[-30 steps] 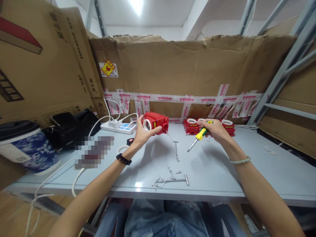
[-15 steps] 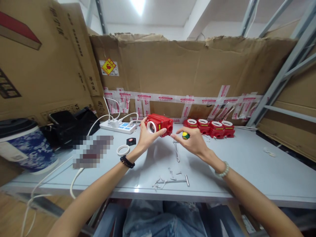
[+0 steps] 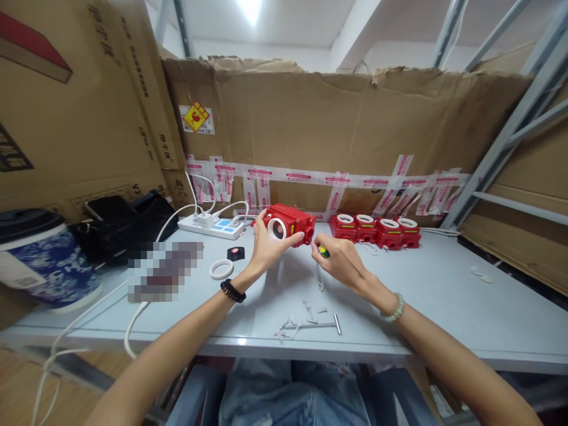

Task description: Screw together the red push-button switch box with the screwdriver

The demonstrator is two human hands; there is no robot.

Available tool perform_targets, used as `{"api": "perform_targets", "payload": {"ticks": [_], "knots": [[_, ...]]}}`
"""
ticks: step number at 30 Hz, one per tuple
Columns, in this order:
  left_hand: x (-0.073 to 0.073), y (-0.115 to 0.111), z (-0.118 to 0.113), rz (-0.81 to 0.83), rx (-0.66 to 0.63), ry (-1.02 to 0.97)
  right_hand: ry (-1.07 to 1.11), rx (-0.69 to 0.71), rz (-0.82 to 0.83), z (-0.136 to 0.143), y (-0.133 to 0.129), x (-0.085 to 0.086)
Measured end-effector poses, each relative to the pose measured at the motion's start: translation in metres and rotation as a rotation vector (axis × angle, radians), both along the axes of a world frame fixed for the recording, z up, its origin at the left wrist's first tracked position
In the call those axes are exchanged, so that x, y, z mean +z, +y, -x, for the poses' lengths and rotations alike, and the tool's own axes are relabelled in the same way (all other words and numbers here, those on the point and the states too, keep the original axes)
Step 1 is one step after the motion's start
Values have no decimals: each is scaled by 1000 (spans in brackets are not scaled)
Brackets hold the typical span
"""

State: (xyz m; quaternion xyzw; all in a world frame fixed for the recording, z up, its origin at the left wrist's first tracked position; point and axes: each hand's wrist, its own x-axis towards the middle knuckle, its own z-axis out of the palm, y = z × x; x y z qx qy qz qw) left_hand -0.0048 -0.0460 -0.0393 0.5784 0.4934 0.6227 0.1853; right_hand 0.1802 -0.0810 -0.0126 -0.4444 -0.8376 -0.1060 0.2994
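My left hand (image 3: 266,251) grips a red housing (image 3: 293,220) just above the table, thumb across its front. The housing has a round opening with a white rim facing me and a round hole at its right end. My right hand (image 3: 341,259) is closed around a screwdriver (image 3: 324,252) with a green and yellow handle, close to the housing's lower right corner. Fingers hide most of the screwdriver, and its tip cannot be made out. Beneath the right hand lies a metal piece with a cord (image 3: 320,281), partly hidden.
Loose screws (image 3: 308,310) and a T-shaped metal rod (image 3: 315,325) lie near the front edge. A white ring (image 3: 221,270) and black part (image 3: 235,254) lie left. Several red housings (image 3: 377,231) stand back right. Left are a power strip (image 3: 213,225) and paper cup (image 3: 48,260).
My right hand has shifted slightly left and its fingers have curled further round the screwdriver handle. The housing has turned and moved a little to the right in my left hand.
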Motion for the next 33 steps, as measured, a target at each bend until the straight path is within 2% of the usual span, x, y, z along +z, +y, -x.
{"api": "perform_targets", "payload": {"ticks": [6,11,15,18,22,24,25,29,33], "knots": [[4,6,13,8,56,-15,-190,-48,182,-19,16,1],[3,9,16,4,89,29,-338,75,329,-25,42,-15],[5,5,14,8,82,74,-364,67,368,-26,49,-21],[5,3,14,7,75,85,-390,17,373,-35,42,-18],[5,2,15,-4,66,85,-425,-84,360,-61,23,-17],[5,1,15,-8,57,90,-441,-179,363,-78,13,-20],[5,0,14,-9,52,94,-452,-285,365,-86,9,-22],[5,-1,11,-1,33,106,-449,-467,379,-113,-5,-26],[4,-1,10,12,36,115,-460,-495,448,-119,-24,-24]]}}
